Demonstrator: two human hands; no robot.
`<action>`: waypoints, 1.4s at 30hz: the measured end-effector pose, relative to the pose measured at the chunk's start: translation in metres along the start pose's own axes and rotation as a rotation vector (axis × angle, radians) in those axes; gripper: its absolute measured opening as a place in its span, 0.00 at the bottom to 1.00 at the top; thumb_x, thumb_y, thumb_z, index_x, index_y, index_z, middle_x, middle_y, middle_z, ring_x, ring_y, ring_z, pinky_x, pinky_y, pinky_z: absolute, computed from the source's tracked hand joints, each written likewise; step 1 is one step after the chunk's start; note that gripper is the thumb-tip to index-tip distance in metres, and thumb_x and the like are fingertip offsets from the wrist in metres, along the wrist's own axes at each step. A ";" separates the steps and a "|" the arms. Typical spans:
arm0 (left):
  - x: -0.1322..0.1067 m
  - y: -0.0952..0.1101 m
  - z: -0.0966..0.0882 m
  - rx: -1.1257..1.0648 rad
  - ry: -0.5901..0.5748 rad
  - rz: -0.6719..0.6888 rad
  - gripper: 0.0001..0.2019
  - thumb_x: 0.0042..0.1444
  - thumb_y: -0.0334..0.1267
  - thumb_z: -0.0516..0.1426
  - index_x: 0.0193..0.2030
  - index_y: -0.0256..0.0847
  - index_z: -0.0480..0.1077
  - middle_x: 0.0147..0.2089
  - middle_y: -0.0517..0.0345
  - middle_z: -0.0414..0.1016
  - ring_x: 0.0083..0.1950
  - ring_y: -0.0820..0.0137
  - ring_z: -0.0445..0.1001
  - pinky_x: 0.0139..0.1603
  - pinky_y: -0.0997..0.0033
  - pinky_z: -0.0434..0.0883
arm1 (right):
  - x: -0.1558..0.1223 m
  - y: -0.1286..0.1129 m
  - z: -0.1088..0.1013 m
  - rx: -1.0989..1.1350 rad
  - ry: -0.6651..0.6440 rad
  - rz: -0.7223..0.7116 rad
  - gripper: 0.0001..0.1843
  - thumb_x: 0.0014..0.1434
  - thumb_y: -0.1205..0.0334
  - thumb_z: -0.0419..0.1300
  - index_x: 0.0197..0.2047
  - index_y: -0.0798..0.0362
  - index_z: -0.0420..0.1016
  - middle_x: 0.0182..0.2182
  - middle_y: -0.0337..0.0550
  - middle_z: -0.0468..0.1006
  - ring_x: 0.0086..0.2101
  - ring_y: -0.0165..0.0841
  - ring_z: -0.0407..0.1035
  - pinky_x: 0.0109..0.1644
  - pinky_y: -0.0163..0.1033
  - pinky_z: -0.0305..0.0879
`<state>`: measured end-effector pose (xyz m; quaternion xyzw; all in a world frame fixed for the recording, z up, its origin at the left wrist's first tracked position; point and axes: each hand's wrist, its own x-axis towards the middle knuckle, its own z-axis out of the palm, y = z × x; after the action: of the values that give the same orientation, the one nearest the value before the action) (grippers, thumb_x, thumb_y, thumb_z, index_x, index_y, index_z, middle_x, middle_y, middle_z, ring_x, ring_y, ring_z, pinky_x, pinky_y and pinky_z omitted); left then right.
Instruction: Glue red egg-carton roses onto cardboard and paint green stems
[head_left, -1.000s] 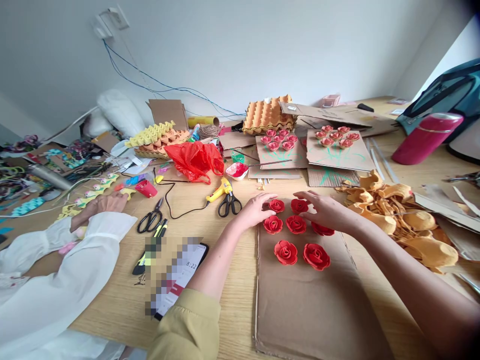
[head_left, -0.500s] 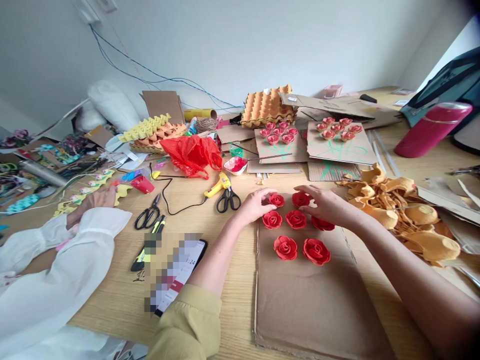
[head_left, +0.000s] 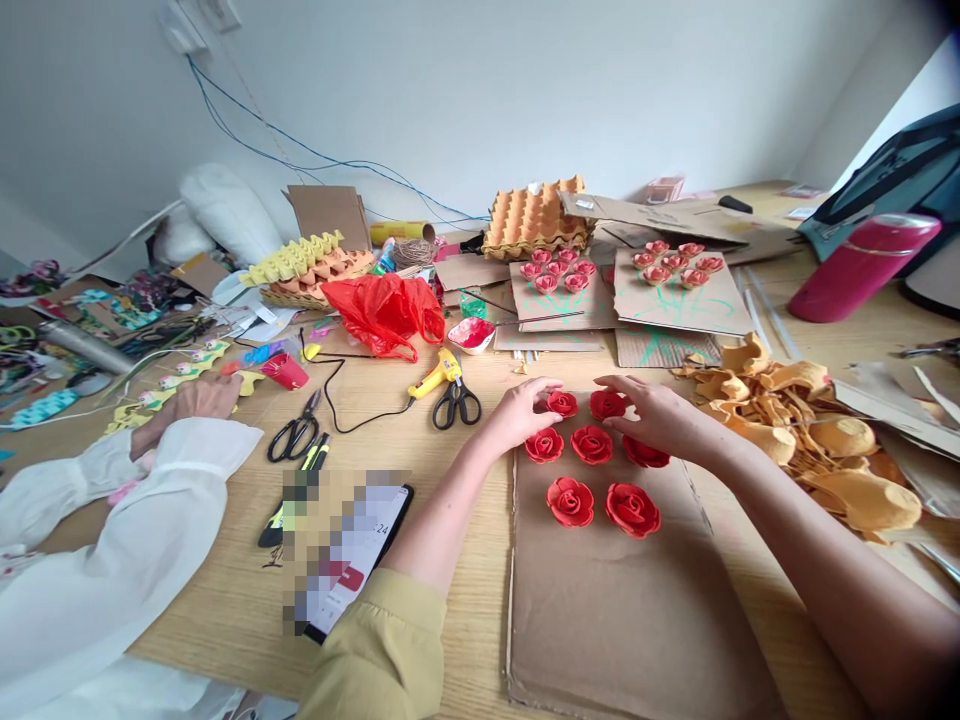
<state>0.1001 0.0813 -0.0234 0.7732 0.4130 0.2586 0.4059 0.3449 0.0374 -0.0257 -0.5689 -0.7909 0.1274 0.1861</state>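
Several red roses, apparently made of egg-carton pulp, sit in rows on a brown cardboard sheet [head_left: 622, 620]. At the sheet's far edge my left hand [head_left: 521, 415] curls its thumb and fingers around one rose [head_left: 561, 403]. My right hand [head_left: 664, 412] pinches the rose beside it [head_left: 607, 404] from the right. A middle rose [head_left: 592, 445] lies between two others, the right one [head_left: 646, 452] partly under my right hand. Closest to me are two more, a left rose [head_left: 570, 501] and a larger right rose [head_left: 633, 509].
To the left lie black scissors [head_left: 455, 400], a yellow glue gun [head_left: 435, 375], a cutter knife [head_left: 294, 490] and a phone [head_left: 352, 560]. Orange carton scraps [head_left: 817, 430] heap up at right. Another person's hand [head_left: 206, 397] works at far left. Cardboard panels with roses [head_left: 679, 290] stand behind.
Both far roses have shifted slightly right along with my hands. The other roses stay in place on the cardboard.
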 end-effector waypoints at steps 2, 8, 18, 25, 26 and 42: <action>0.000 0.000 0.001 0.000 0.005 0.004 0.24 0.52 0.26 0.63 0.57 0.37 0.71 0.58 0.49 0.77 0.54 0.65 0.77 0.60 0.66 0.72 | 0.000 0.001 0.001 -0.004 0.004 0.003 0.28 0.59 0.56 0.60 0.63 0.51 0.67 0.53 0.52 0.79 0.45 0.45 0.77 0.51 0.49 0.71; 0.001 -0.004 0.005 0.000 0.014 0.016 0.24 0.52 0.27 0.63 0.58 0.39 0.71 0.58 0.49 0.77 0.54 0.65 0.78 0.59 0.64 0.73 | 0.001 0.001 0.001 -0.005 0.016 0.006 0.27 0.60 0.56 0.60 0.62 0.49 0.67 0.54 0.50 0.79 0.45 0.43 0.77 0.50 0.48 0.72; 0.000 -0.003 0.004 0.036 0.027 -0.004 0.24 0.54 0.29 0.63 0.58 0.41 0.70 0.60 0.49 0.75 0.54 0.64 0.78 0.58 0.63 0.74 | 0.002 -0.002 -0.003 0.021 0.016 0.015 0.29 0.61 0.54 0.60 0.64 0.50 0.64 0.57 0.52 0.76 0.47 0.44 0.77 0.52 0.48 0.72; -0.038 0.001 -0.011 0.160 0.077 0.037 0.22 0.57 0.34 0.62 0.59 0.44 0.69 0.59 0.51 0.74 0.53 0.64 0.77 0.56 0.63 0.74 | -0.040 0.006 -0.030 0.031 0.020 0.033 0.25 0.64 0.51 0.57 0.62 0.47 0.68 0.55 0.50 0.77 0.45 0.43 0.78 0.45 0.48 0.76; -0.045 0.003 -0.013 0.175 0.072 0.051 0.22 0.57 0.34 0.61 0.59 0.44 0.69 0.58 0.51 0.74 0.54 0.64 0.76 0.57 0.62 0.73 | -0.049 0.007 -0.032 0.027 0.012 0.020 0.25 0.64 0.50 0.57 0.61 0.47 0.68 0.54 0.49 0.78 0.45 0.43 0.78 0.45 0.48 0.76; -0.075 0.013 -0.007 0.183 0.010 0.116 0.26 0.52 0.31 0.65 0.59 0.42 0.69 0.61 0.48 0.72 0.61 0.61 0.72 0.64 0.60 0.68 | -0.070 -0.007 -0.011 -0.058 0.015 -0.033 0.24 0.64 0.55 0.57 0.62 0.48 0.67 0.52 0.52 0.77 0.41 0.43 0.78 0.44 0.48 0.74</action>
<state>0.0617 0.0163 -0.0136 0.8285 0.3913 0.2466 0.3158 0.3633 -0.0316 -0.0233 -0.5618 -0.8021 0.0972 0.1775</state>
